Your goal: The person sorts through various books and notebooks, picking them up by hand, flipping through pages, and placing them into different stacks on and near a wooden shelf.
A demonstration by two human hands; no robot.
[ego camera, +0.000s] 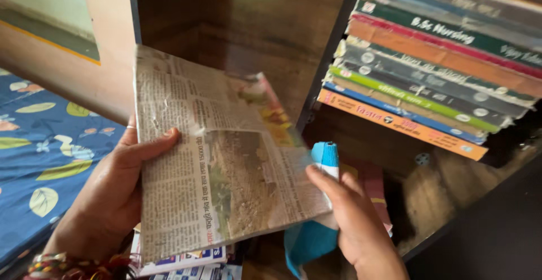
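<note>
- Hands first, nearest the camera: the left hand [116, 192] gripped the left edge of a folded newspaper [217, 156], thumb pressed across the print and fingers hidden beneath.
- Right hand [355, 221] was closed around a blue cloth [316, 232], its fingertips meeting the paper's right edge.
- That newspaper sat flat in the air between both hands, tilted a little, above a small pile of printed papers [180, 260].
- By my reckoning the newspaper was light, thin and floppy, easy to tear or crease; held by two opposite edges with a thumb on top, it looked well supported.
- Off to the left lay a bed sheet [39, 156], blue with a leaf pattern.
- Farther right, a leaning stack of books [435, 71] rested on a dark shelf [508, 150], spines facing out, well apart from the hands.
</note>
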